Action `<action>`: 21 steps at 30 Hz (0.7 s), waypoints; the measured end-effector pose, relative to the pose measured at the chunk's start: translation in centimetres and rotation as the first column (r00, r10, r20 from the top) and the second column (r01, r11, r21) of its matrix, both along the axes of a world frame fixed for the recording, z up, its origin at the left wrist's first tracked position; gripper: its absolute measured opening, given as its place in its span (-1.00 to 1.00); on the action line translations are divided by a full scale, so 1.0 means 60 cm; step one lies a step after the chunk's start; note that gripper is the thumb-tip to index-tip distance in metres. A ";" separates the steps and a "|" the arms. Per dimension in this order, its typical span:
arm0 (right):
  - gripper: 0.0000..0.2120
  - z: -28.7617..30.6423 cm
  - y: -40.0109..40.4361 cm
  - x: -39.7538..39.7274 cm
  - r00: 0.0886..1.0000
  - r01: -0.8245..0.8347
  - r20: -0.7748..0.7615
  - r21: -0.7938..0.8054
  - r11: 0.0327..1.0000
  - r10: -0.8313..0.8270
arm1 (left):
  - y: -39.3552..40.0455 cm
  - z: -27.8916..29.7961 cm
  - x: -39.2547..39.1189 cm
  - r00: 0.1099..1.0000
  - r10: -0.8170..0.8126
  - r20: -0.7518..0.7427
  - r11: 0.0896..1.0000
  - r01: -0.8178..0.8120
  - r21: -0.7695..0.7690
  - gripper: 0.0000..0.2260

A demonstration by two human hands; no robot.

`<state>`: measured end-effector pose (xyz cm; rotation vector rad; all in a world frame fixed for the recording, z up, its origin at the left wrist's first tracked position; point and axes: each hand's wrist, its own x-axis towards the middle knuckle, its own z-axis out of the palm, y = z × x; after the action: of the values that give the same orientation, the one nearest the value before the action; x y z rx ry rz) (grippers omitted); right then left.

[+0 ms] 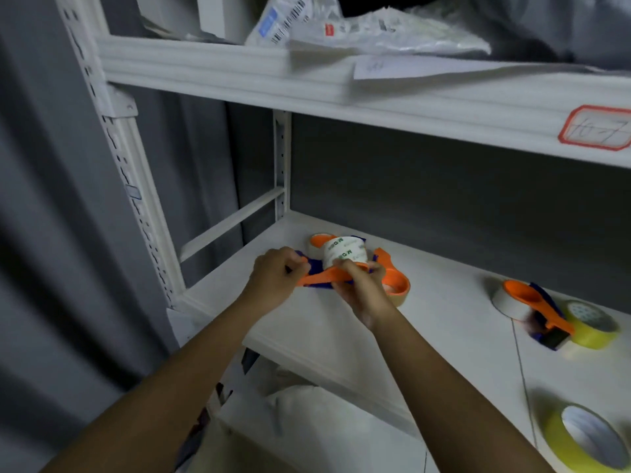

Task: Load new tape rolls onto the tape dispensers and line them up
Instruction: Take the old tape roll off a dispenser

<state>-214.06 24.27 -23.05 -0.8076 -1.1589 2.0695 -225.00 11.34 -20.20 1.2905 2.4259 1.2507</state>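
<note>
The fingers of the left hand [273, 273] are curled round the orange handle [321, 277] of a tape dispenser [336, 274], pinching its near end; the fingers of the right hand [362, 288] curl over the same dispenser just below a white tape roll [345, 253] with green lettering, which sits on it above both sets of fingers; blue parts of the dispenser show between the two hands. Just behind that roll lies another roll with an orange hub [319, 241], and just to the right of the right hand a further orange dispenser with tape [396, 285] rests on the shelf [444, 302]. Well apart to the right, a third orange and blue dispenser [536, 310] lies across a pale roll and touches a yellow tape roll [592, 324]; a second yellow tape roll [587, 442] lies nearer the camera at the right edge. On the upper shelf [239, 70] are plastic bags [341, 25] and a sheet of paper [444, 68]; a red-bordered label [596, 128] is stuck on its front edge.
</note>
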 end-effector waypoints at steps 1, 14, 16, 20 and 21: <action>-0.24 0.001 -0.008 -0.010 0.999 0.013 -0.029 -0.017 1.000 -0.013 | -0.003 0.001 -0.006 0.998 -0.065 0.013 0.997 0.066 -0.027 -0.80; -0.32 -0.006 -0.109 -0.135 0.991 0.108 0.038 0.333 0.937 -0.127 | -0.029 -0.010 -0.101 0.915 -0.151 0.374 0.988 0.150 0.031 -0.68; -0.51 -0.010 -0.116 -0.140 0.994 0.073 0.038 0.430 0.900 -0.099 | -0.036 -0.012 -0.110 0.877 -0.180 0.446 0.984 0.153 0.096 -0.66; -0.78 -0.022 -0.135 -0.143 0.996 -0.074 0.078 0.576 0.814 0.035 | -0.044 0.001 -0.128 0.678 -0.213 0.704 0.962 0.020 0.271 -0.72; -0.79 -0.026 -0.139 -0.143 0.993 -0.104 0.107 0.610 0.786 0.049 | -0.046 0.006 -0.132 0.638 -0.222 0.737 0.960 0.011 0.279 -0.74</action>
<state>-222.66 15.93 -24.63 -0.5275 -1.8064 1.5518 -232.94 8.59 -19.87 0.6901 1.5777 1.6619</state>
